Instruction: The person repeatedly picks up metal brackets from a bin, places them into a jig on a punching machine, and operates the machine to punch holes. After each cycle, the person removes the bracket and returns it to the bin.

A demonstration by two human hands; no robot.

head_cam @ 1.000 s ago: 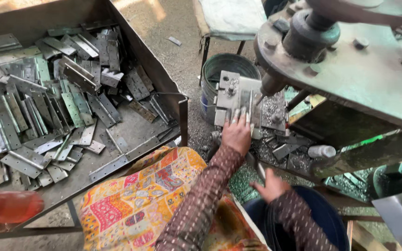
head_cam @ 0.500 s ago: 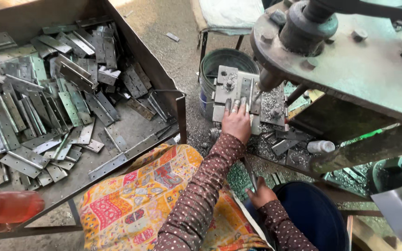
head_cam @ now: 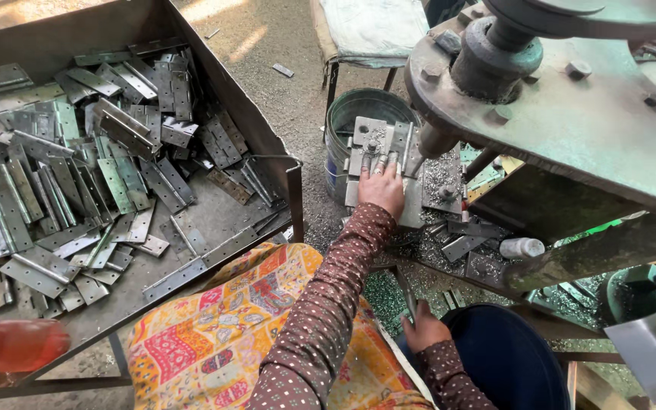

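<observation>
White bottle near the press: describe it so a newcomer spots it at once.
Start at the big grey press on the right and look below its round plate to the littered bench. Right of the left hand, past the loose metal strips, the white bottle lies on its side. It is the only pale, rounded thing among flat grey metal pieces.

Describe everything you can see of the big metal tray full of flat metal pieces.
The tray is a wide, shallow box of dull grey-brown sheet metal with raised walls, standing on a thin frame leg at its near right corner. It fills the picture's left side. A loose heap of flat grey metal strips, many with punched holes, covers most of its floor. A patterned cloth lies against its near edge. Neither hand touches it.
</observation>
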